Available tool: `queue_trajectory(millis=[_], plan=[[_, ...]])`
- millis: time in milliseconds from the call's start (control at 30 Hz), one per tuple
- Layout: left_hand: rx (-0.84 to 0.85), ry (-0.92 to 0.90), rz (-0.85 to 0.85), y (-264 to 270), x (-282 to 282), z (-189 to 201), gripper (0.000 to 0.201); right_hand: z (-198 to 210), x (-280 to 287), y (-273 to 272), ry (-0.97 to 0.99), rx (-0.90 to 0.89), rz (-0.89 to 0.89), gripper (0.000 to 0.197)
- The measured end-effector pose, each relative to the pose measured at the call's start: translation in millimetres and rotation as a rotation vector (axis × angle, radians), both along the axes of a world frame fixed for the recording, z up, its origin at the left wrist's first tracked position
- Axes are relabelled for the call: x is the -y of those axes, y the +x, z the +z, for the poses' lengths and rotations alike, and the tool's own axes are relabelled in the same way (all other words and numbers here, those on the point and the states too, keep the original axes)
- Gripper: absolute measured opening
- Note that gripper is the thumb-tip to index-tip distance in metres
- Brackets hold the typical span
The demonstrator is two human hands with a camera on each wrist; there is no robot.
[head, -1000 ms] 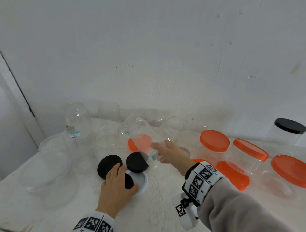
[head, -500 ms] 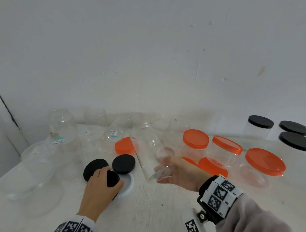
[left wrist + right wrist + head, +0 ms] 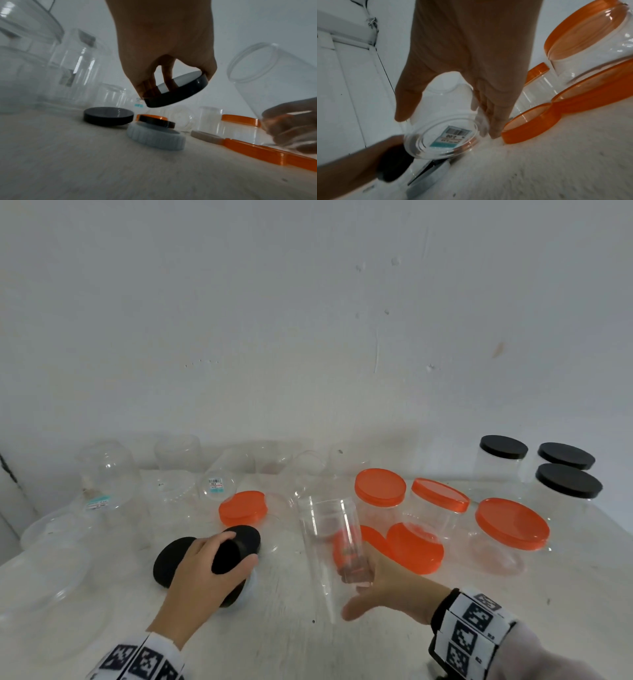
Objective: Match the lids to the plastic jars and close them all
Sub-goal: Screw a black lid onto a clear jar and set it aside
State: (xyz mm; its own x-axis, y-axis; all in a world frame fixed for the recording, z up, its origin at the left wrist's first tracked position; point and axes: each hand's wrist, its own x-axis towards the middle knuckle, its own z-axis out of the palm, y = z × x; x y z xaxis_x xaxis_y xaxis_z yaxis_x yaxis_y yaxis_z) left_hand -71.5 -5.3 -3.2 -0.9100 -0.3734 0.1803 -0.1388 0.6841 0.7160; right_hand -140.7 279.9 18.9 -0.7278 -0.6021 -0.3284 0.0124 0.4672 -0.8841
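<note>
Holding the jar (image 3: 330,542) tilted just off the bench (image 3: 479,628), right hand (image 3: 387,594) wrapped round its base, mouth toward the black lid (image 3: 176,90) pinched in the left hand's (image 3: 202,580) fingers, probably so it'll screw on.

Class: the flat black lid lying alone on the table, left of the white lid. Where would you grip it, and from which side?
Probably from above, pinching opposite sides of the black lid's rim: it lies flat, so only its low side wall offers purchase.
</note>
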Motion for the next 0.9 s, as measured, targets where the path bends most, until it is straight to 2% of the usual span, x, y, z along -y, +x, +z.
queue_trajectory(millis=[300,467,633,800,900], plan=[[-0.16,0.406,-0.128,-10,-53,58,0.021,-24,-2,-1,0.035,0.001,0.051,0.107],[-0.193,0.53,-0.215,-13,-74,72,0.022,-28,-3,-2,0.058,-0.025,0.072,0.115],[-0.202,0.452,-0.268,-19,-84,74,0.048,-29,-3,-1,0.073,-0.046,0.063,0.117],[-0.151,0.35,-0.324,-25,-91,70,0.058,-30,-4,-3,0.1,-0.072,0.052,0.122],[-0.113,0.296,-0.351,-25,-97,71,0.055,-30,-5,-5,0.151,-0.104,0.062,0.125]])
